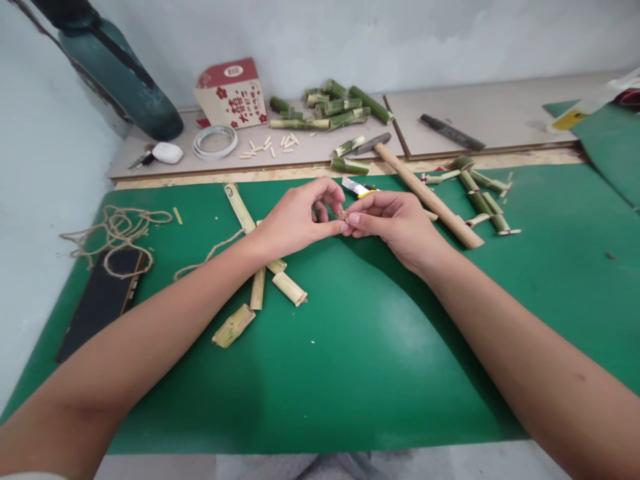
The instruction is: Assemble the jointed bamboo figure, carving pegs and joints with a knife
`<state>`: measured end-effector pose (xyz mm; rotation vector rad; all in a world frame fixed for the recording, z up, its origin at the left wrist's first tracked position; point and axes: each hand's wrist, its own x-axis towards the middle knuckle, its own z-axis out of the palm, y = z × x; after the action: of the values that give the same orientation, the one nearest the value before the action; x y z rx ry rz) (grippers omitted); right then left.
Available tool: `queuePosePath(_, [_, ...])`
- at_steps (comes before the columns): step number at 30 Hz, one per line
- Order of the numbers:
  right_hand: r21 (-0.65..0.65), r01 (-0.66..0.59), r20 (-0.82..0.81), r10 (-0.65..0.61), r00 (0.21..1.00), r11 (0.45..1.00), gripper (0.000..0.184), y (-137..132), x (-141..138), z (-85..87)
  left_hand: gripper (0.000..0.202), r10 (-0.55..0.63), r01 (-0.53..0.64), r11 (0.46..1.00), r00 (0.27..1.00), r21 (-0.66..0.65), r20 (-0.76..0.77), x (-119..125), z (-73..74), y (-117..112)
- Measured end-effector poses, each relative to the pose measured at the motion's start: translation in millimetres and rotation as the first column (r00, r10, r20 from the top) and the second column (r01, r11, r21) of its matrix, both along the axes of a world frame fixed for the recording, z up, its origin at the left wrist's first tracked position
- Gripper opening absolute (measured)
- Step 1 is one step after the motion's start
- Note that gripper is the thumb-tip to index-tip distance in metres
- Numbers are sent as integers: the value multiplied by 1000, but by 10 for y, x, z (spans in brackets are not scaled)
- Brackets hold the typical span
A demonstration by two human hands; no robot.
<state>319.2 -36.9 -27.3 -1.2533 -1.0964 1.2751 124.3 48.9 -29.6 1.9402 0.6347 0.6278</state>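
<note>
Above the middle of the green mat, my left hand [303, 217] and my right hand [395, 223] meet at the fingertips. Both pinch a small tan piece [343, 215], mostly hidden by the fingers; it has the colour of the twine, but its kind is unclear. Partly behind my left wrist lies a figure of pale split bamboo pieces [240, 208], with a strand of twine [215, 251] beside it. Loose bamboo sections [235, 327] rest nearer to me. A yellow-and-white cutter [357, 188] lies just beyond the fingertips, partly covered by my right hand.
A hammer [425, 190] lies right of my hands, near a jointed green bamboo figure [483, 197]. Left are a twine tangle [125, 230] and dark phone [103, 300]. Behind stand cut bamboo tubes [340, 107], small pegs [267, 145], a tape roll [215, 142], paper box [233, 93] and bottle [117, 73].
</note>
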Motion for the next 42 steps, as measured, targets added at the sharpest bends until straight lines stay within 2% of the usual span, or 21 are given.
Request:
queuePosePath(5, [-14, 12, 2, -12, 1000, 1000, 36, 4, -24, 10, 30, 5, -5, 1000, 1000, -7, -10, -4, 15, -6])
queuePosePath(10, [-3, 24, 8, -24, 1000, 1000, 35, 1, -27, 10, 19, 8, -8, 1000, 1000, -21, -3, -5, 23, -9])
queuePosePath(20, [5, 40, 24, -40, 999, 999, 42, 3, -42, 11, 10, 18, -18, 1000, 1000, -4, 21, 9, 22, -15])
queuePosePath(25, [9, 64, 28, -65, 998, 998, 42, -9, -61, 22, 6, 40, -39, 998, 999, 45, -25, 8, 34, -23])
queuePosePath(42, [50, 96, 21, -97, 995, 994, 35, 9, -73, -23, 18, 35, 4, 987, 970, 162, -240, 1, 109, -59])
